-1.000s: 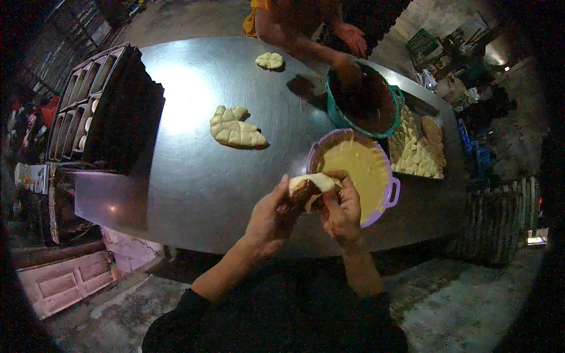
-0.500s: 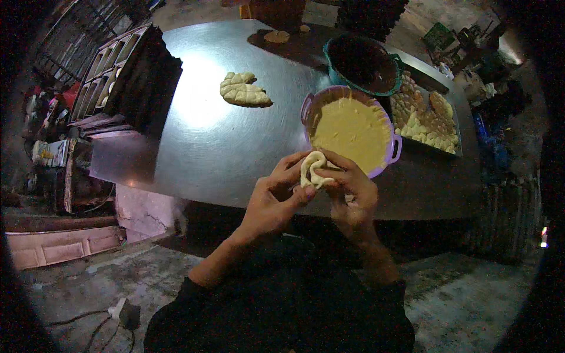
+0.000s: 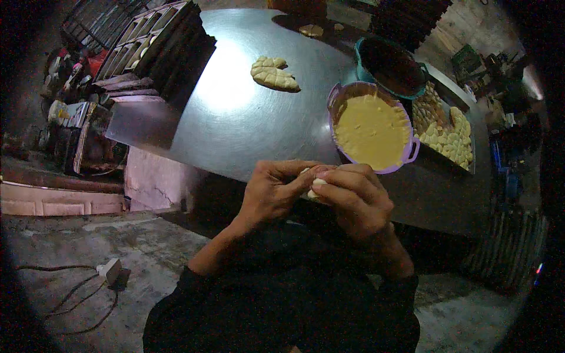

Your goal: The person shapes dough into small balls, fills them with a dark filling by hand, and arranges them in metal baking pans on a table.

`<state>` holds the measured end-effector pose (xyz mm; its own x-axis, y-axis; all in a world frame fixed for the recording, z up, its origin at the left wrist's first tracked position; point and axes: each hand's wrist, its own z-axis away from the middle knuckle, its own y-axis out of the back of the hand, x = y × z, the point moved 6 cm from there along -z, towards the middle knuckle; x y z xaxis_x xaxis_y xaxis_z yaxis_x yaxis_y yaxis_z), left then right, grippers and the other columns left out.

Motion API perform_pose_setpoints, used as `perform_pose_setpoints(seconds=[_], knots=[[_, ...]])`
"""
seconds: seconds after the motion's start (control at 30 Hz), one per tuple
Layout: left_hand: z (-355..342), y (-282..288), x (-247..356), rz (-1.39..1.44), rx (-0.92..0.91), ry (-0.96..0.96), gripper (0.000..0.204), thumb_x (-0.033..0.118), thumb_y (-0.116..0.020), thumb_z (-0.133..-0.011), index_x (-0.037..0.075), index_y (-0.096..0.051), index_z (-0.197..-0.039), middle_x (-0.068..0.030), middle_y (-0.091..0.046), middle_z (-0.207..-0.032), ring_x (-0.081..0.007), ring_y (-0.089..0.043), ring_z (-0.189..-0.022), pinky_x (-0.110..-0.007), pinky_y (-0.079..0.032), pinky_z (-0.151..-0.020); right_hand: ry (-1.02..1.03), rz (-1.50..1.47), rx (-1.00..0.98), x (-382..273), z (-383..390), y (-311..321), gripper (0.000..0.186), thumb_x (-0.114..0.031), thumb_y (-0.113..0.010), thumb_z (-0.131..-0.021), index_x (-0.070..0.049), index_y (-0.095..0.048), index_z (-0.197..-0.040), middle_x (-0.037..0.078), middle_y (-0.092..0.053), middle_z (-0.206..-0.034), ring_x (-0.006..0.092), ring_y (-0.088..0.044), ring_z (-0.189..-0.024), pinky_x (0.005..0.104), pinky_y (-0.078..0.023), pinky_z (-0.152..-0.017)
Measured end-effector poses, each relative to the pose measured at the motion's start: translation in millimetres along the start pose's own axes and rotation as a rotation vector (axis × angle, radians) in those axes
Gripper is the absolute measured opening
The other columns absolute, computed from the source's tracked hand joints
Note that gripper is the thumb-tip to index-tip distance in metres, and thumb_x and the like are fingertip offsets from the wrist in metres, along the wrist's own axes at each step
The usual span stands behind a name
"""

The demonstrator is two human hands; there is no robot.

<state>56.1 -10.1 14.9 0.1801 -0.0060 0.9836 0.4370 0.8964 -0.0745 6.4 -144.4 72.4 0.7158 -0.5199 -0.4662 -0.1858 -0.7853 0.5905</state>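
Observation:
A small piece of pale dough (image 3: pixel 316 189) is pinched between my two hands in front of the table's near edge, mostly hidden by fingers. My left hand (image 3: pixel 269 193) has its thumb and fingertips closed on the dough's left side. From the other side, my right hand (image 3: pixel 360 203) curls its fingers over the dough, and the fingertips of both hands meet. Just beyond them stands a purple basin (image 3: pixel 413 150) holding a thick yellow mixture (image 3: pixel 374 130). A cluster of pale dough pieces (image 3: pixel 274 75) lies farther back on the metal table (image 3: pixel 226 132).
Behind the purple basin is a teal basin (image 3: pixel 360 63) with a dark inside. To the right, a tray holds many dough pieces (image 3: pixel 450 138). Dark stacked trays (image 3: pixel 182 59) rise at the table's left. A white power socket (image 3: pixel 109 270) with cables lies on the floor.
The dough, earlier an open folded loop between my hands, is now squeezed and mostly covered by my fingers. My right hand has closed over it. The whole view has shifted, moving the table rightward.

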Motion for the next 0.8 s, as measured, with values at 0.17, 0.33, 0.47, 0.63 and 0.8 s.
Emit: perform_pose_setpoints(seconds=[0.17,0.33,0.47,0.63,0.8], knots=[[5,17,-2,0.145,0.011,-0.089,0.025,0.016,-0.065,-0.093,-0.002,-0.070,-0.109,-0.0125,-0.072,-0.104,-0.0134,-0.065,-0.093,-0.027,-0.053,-0.083,-0.105,-0.180,-0.007,6,-15,-10,0.024,-0.003,-0.074,-0.073,-0.005,-0.068,-0.097,0.008,-0.066,-0.092,0.0242,-0.061,-0.086,0.0331,-0.051,-0.072],[2,37,0,0.353,-0.140,-0.348,0.026,0.014,-0.067,-0.091,-0.004,-0.069,-0.109,-0.0140,-0.070,-0.109,-0.0147,-0.064,-0.099,-0.029,-0.052,-0.088,-0.216,-0.120,-0.092,12,-39,-28,0.027,-0.005,-0.079,-0.073,-0.007,-0.067,-0.098,0.004,-0.062,-0.081,0.0204,-0.055,-0.074,0.0316,-0.045,-0.068],[-11,66,-21,0.271,-0.084,-0.044,0.026,0.014,-0.066,-0.092,-0.005,-0.069,-0.109,-0.0113,-0.069,-0.111,-0.0147,-0.064,-0.098,-0.029,-0.051,-0.088,-0.286,-0.419,-0.104,28,-53,-56,0.040,-0.009,-0.083,-0.070,-0.009,-0.066,-0.106,0.003,-0.066,-0.087,0.0204,-0.053,-0.075,0.0319,-0.044,-0.069],[-42,114,-52,0.346,-0.083,0.127,0.035,0.027,-0.060,-0.097,-0.002,-0.066,-0.115,-0.0052,-0.069,-0.100,-0.0101,-0.063,-0.087,-0.025,-0.051,-0.079,-0.239,-0.195,-0.379,41,-90,-108,0.063,-0.018,-0.088,-0.065,-0.009,-0.061,-0.121,0.003,-0.070,-0.099,0.0205,-0.054,-0.076,0.0330,-0.044,-0.071],[-70,153,-90,0.472,-0.191,0.308,0.038,0.035,-0.057,-0.098,0.002,-0.065,-0.115,-0.0036,-0.066,-0.101,-0.0094,-0.062,-0.085,-0.024,-0.049,-0.073,-0.288,-0.046,-0.417,77,-124,-157,0.069,-0.012,-0.085,-0.067,-0.012,-0.056,-0.129,0.004,-0.067,-0.101,0.0220,-0.058,-0.083,0.0362,-0.045,-0.078]])
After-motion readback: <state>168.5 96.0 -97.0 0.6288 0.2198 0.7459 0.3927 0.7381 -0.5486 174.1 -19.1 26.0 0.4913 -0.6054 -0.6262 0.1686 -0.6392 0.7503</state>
